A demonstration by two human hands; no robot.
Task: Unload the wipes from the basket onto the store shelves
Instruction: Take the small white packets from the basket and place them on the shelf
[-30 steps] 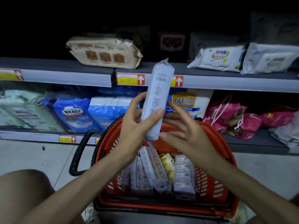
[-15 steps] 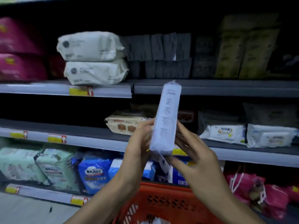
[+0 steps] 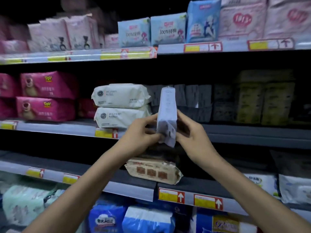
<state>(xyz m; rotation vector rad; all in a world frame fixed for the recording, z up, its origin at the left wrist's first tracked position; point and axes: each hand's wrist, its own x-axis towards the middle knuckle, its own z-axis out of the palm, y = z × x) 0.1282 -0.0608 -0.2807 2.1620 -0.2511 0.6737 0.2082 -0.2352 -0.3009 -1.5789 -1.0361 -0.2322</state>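
Here, a slim white wipes pack, upright.

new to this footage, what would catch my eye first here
A slim white wipes pack stands upright in mid-frame, gripped at its lower end by the left hand and right hand in front of the middle shelf. Just left of it, two cream packs lie stacked on that shelf, with bright pink bear packs further left.

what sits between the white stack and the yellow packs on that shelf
Head view: rows of dark grey packs, partly behind the held pack.
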